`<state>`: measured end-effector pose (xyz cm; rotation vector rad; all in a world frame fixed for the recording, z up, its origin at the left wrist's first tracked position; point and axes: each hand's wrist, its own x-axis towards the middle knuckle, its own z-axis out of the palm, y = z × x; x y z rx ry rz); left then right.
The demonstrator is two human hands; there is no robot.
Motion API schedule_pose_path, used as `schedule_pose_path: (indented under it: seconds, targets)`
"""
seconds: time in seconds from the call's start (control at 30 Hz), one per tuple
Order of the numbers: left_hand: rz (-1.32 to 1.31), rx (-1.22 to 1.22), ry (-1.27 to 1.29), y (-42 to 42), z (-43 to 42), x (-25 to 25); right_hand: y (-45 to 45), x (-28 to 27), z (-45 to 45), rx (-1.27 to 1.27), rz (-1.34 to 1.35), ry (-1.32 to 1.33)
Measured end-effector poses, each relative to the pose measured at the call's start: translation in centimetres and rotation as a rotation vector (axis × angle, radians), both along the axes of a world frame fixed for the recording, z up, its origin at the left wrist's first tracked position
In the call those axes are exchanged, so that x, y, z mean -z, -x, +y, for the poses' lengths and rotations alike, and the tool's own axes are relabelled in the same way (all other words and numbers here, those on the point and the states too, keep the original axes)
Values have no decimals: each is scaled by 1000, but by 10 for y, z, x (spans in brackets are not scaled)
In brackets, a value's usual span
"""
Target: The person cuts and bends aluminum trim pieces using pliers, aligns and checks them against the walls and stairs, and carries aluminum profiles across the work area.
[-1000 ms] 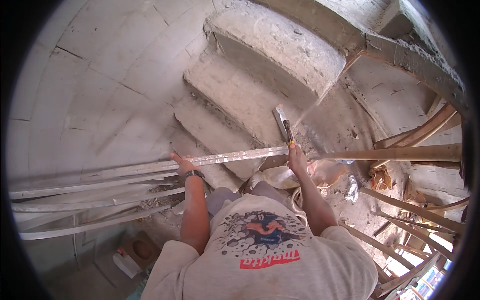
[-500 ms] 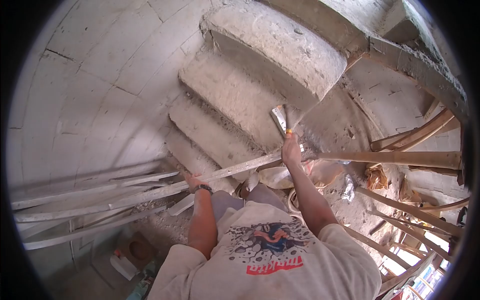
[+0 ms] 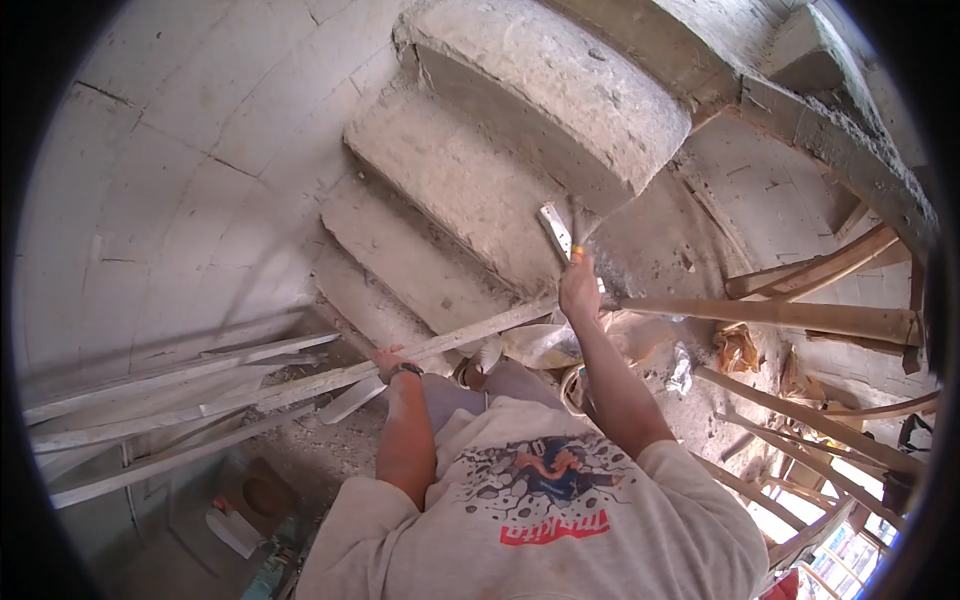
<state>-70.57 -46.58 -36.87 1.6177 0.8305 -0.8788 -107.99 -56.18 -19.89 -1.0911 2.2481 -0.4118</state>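
Note:
My left hand (image 3: 393, 362), with a dark wristwatch at its wrist, is closed around a long pale wooden batten (image 3: 480, 330). The batten slants up to the right, and its far end lies close to my right hand (image 3: 579, 288). That hand is wrapped around a white flat strip (image 3: 554, 230) with dark marks. Beside the strip, a slim greyish piece with an orange-yellow band (image 3: 577, 252) sticks out above my fist; I cannot tell its kind. Both point up toward the rough concrete steps (image 3: 450, 190).
More pale battens (image 3: 180, 375) lean at the left by the block wall (image 3: 200, 180). A round wooden pole (image 3: 770, 314) extends to the right. Crumpled plastic (image 3: 680, 370) and further poles (image 3: 800, 415) lie at the lower right. A concrete edge (image 3: 820, 140) curves along the upper right.
The view has shifted slightly, and the steps appear a little farther left. My right hand, with the white strip, sits slightly higher. My left hand keeps hold of the batten.

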Motion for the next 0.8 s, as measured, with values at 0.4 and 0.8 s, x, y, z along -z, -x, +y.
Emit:
schedule_pose_path:
  seconds: [0.4,0.8]
  targets:
    - [-138,-48,-38,11,-9,-12,-5,-17,-9,-25,43,42]
    - [-85,-63,-52,10,-11,-17,-1,-10,-11,-25,4,39]
